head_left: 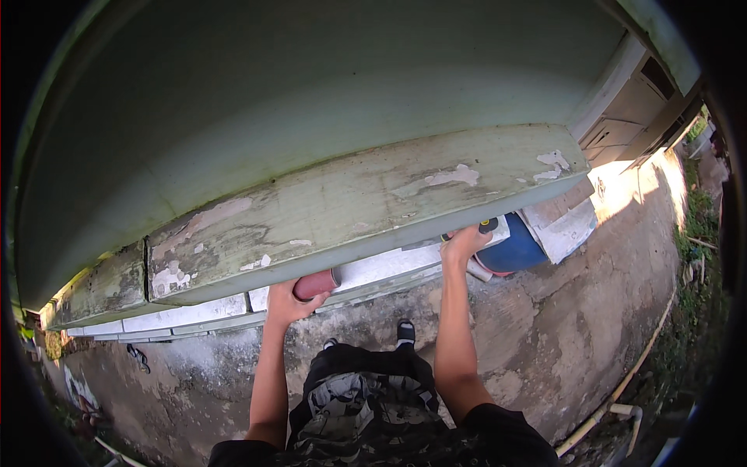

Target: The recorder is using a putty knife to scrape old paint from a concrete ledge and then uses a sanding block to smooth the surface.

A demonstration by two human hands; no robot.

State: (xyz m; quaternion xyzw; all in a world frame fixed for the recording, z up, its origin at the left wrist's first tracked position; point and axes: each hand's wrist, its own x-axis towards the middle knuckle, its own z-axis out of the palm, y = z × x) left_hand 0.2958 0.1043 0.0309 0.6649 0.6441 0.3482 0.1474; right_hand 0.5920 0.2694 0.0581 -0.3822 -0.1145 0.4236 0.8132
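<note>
My left hand [284,305] is closed around a dull red cylinder [316,284], held against the lower edge of a long green fascia board [350,204] with peeling, flaking paint. My right hand [464,244] grips a tool with a black and yellow-green handle [488,226] at the same lower edge, further right. The tool's working end is hidden behind the board. Both forearms reach up from the lower edge of the picture. My feet in dark shoes [405,333] show far below, between the arms.
A pale green soffit [311,78] fills the top. Below lie a cracked concrete yard [591,311], a blue barrel [520,251], white slabs along the wall [187,315], a white pipe [622,389] at the lower right and a sandal [138,357] at the left.
</note>
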